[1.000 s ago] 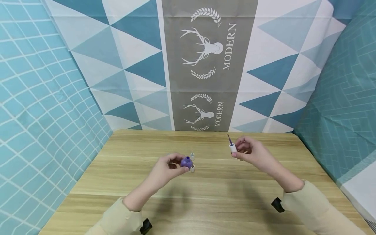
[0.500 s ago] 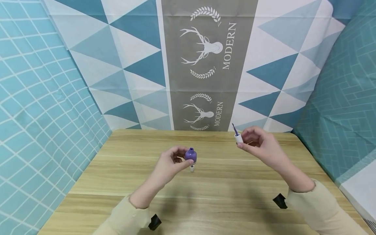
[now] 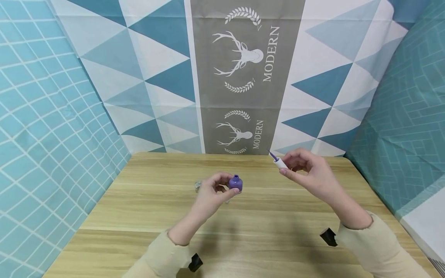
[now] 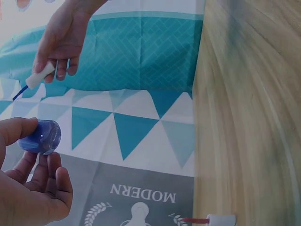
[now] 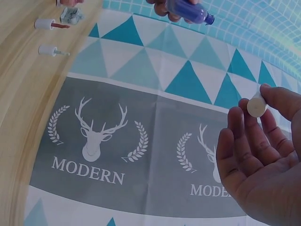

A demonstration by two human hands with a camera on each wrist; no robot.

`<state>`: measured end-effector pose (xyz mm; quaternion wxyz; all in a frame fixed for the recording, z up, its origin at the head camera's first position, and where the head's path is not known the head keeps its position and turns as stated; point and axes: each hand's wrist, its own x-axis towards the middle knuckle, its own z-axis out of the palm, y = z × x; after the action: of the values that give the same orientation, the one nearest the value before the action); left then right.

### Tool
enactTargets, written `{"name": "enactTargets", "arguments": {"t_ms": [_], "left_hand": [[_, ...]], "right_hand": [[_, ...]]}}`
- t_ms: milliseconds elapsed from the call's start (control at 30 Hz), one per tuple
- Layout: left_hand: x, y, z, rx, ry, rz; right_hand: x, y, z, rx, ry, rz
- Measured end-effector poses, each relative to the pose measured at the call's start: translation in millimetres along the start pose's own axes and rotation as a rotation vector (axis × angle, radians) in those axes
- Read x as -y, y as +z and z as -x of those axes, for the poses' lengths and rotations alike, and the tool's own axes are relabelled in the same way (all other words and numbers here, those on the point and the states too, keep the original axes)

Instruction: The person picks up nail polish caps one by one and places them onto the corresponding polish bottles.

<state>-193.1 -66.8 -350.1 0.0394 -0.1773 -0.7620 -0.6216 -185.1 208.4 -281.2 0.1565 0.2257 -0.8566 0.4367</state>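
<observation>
My left hand (image 3: pixel 213 194) pinches an uncapped purple nail polish bottle (image 3: pixel 235 184) between thumb and fingers, its neck pointing up, above the table. Across from it, my right hand (image 3: pixel 310 170) pinches a white brush cap (image 3: pixel 281 163) whose purple-coated brush (image 3: pixel 272 155) tilts up and left, apart from the bottle. In the left wrist view the bottle (image 4: pixel 43 136) sits under my left thumb, and the brush (image 4: pixel 19 93) points down from the cap (image 4: pixel 41 75). The cap's flat end (image 5: pixel 257 108) faces the right wrist camera, hiding the brush.
A clear glass bottle (image 3: pixel 197 186) stands on the wooden table (image 3: pixel 156 216) behind my left hand. The right wrist view shows a red-brush cap (image 5: pixel 45 24), a pale-brush cap (image 5: pixel 47 50) and a pinkish item (image 5: pixel 70 2) at the frame's edge. Patterned cloth surrounds the table.
My left hand has risen and moved right with the bottle, uncovering the clear bottle behind it. My right hand has lifted, and its brush now leans further left.
</observation>
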Motion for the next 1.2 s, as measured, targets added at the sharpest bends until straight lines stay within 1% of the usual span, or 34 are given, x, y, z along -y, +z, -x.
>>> {"name": "enactTargets", "arguments": {"t_ms": [167, 367, 533, 667, 733, 867, 1033, 1200], "left_hand": [[7.2, 8.3, 0.0, -0.002, 0.019, -0.032], [14.9, 16.9, 1.4, 0.002, 0.031, -0.018], [20.0, 24.1, 2.3, 0.009, 0.014, -0.03], [23.8, 28.3, 3.9, 0.015, 0.003, -0.052], [24.7, 29.1, 5.1, 0.015, 0.008, -0.06], [27.6, 28.9, 8.5, 0.015, 0.028, -0.065], [33.1, 27.8, 13.0, 0.044, 0.05, -0.094], [34.1, 27.2, 16.5, 0.055, 0.042, -0.115]], "right_hand": [[-0.7, 3.2, 2.3, 0.005, -0.006, 0.025], [-2.7, 7.4, 5.1, 0.018, -0.038, 0.042], [-3.5, 11.4, 8.0, 0.029, -0.052, 0.078], [-6.0, 15.0, 10.0, 0.036, -0.08, 0.117], [-7.5, 16.6, 10.6, 0.037, -0.099, 0.129], [-9.7, 18.5, 12.1, 0.042, -0.101, 0.149], [-11.0, 19.4, 14.7, 0.042, -0.108, 0.181], [-10.9, 20.2, 17.2, 0.042, -0.145, 0.203]]}}
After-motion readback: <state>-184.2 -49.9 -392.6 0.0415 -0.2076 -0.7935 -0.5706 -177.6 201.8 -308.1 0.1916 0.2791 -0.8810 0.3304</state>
